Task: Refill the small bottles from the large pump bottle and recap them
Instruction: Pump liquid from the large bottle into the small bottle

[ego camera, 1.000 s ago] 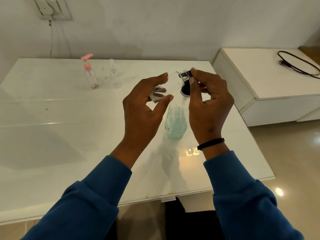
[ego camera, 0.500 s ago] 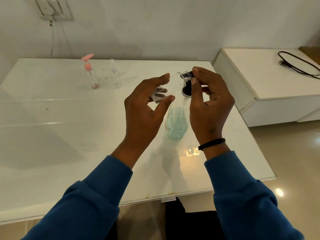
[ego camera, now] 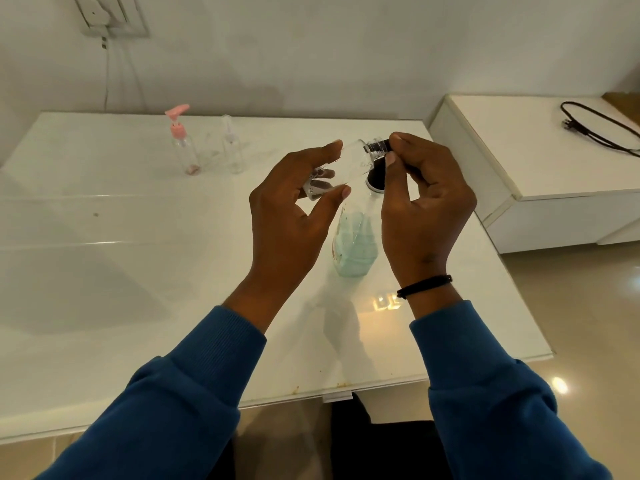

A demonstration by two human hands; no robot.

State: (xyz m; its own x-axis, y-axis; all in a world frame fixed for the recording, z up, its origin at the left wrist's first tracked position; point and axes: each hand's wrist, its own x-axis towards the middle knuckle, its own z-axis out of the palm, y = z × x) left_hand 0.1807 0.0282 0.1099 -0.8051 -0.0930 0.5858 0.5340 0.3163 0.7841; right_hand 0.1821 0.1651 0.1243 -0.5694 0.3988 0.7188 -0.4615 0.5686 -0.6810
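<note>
My left hand (ego camera: 294, 216) grips a small clear bottle (ego camera: 349, 164), held tilted above the table with its neck pointing right. My right hand (ego camera: 422, 206) pinches the dark cap (ego camera: 378, 146) at that neck between thumb and forefinger. Directly behind my hands stands the large bottle (ego camera: 355, 244), partly filled with pale green liquid; its black top (ego camera: 375, 180) shows between my hands and its pump head is hidden. Two more small bottles stand at the back left: one with a pink pump (ego camera: 183, 143) and a clear one (ego camera: 232, 147).
The white glass-topped table (ego camera: 121, 271) has its front edge close to me. A low white cabinet (ego camera: 540, 174) stands to the right with a black cable (ego camera: 599, 129) on it. A wall socket (ego camera: 110, 15) with a cord hangs above the table's back left.
My right thumb and forefinger have shifted slightly on the cap. Both hands and the small bottle stay in nearly the same place.
</note>
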